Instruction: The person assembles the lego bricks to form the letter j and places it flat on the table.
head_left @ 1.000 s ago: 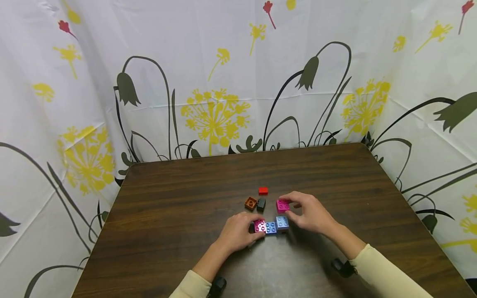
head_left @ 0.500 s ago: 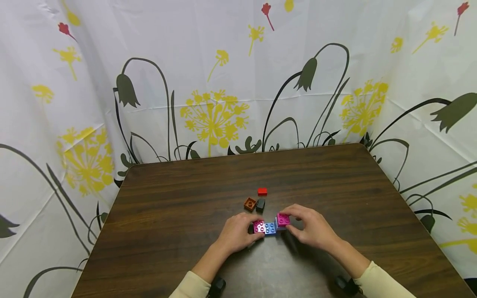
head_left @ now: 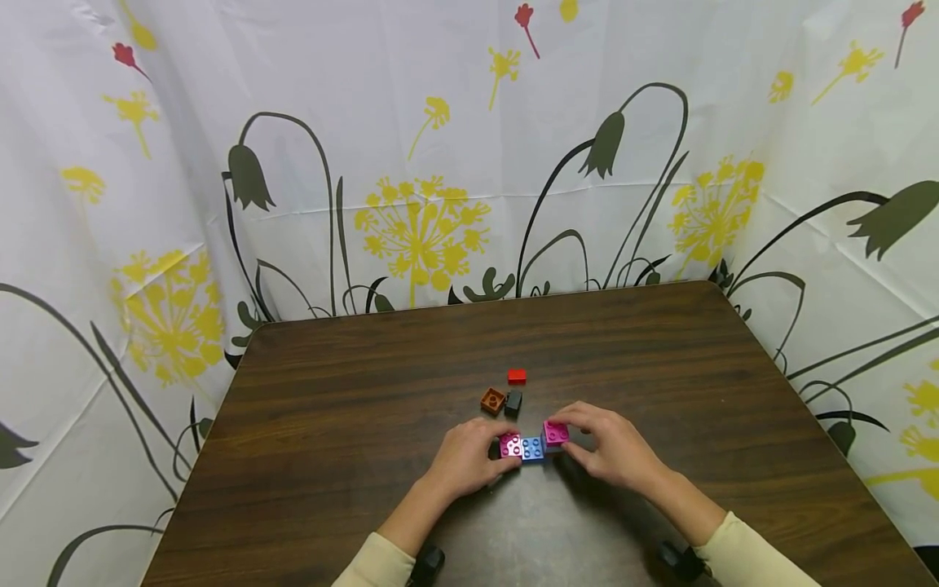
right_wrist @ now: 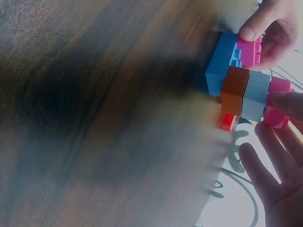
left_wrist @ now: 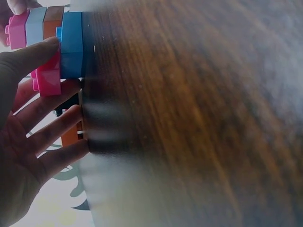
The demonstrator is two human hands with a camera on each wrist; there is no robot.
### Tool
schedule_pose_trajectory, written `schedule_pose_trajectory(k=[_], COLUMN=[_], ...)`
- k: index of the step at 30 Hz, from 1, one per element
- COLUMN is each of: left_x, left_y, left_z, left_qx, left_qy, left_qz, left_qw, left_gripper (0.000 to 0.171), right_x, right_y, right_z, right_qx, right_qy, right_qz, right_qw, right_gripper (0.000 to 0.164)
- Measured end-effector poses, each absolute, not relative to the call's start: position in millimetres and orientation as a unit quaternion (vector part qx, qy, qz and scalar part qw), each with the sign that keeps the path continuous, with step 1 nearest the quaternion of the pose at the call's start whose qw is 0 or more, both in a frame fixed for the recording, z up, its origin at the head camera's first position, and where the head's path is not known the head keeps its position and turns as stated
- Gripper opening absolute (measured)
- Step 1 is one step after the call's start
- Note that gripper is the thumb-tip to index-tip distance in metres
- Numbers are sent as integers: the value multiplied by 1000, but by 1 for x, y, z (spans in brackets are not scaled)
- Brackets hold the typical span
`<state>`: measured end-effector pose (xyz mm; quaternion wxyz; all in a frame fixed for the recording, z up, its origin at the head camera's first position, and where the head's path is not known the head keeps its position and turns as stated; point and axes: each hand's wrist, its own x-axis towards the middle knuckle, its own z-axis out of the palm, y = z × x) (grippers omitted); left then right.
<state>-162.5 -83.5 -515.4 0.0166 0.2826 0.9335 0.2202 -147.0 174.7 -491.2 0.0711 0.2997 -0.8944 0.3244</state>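
My left hand [head_left: 469, 458] pinches a pink brick [head_left: 510, 445] on the left end of a longer blue brick [head_left: 532, 449]. The blue brick lies on the table. At its right end stands a stack, a brown brick [right_wrist: 234, 90] below and a light blue brick [right_wrist: 255, 96] above. On top of these sits a second pink brick [head_left: 555, 433], pinched between the thumb and fingers of my right hand [head_left: 614, 444]. In the right wrist view this pink brick touches the light blue one; whether it is fully pressed down I cannot tell.
Just beyond the left hand lie a hollow-side-up brown brick [head_left: 492, 400] and a dark grey brick [head_left: 513, 403], close together. A red brick [head_left: 517, 377] lies farther back on the wooden table [head_left: 352, 408]. A flowered curtain [head_left: 440, 122] hangs behind the table's far edge.
My right hand has brought its pink brick nearer to me, from behind the stack onto the light blue brick. The left hand has kept its hold and place.
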Motion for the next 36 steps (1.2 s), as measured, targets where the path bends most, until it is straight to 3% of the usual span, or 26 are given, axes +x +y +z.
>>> schedule_pose_trajectory(k=[36], left_x=[-162], left_y=[-83], left_z=[-516], left_qx=[281], left_qy=[935], left_qz=[217], left_qw=[20], left_gripper=[40], right_x=[-148], right_y=[172], right_z=[-491], right_qx=[294], right_qy=[-897], right_qz=[322], right_qw=[71], right_gripper=[39])
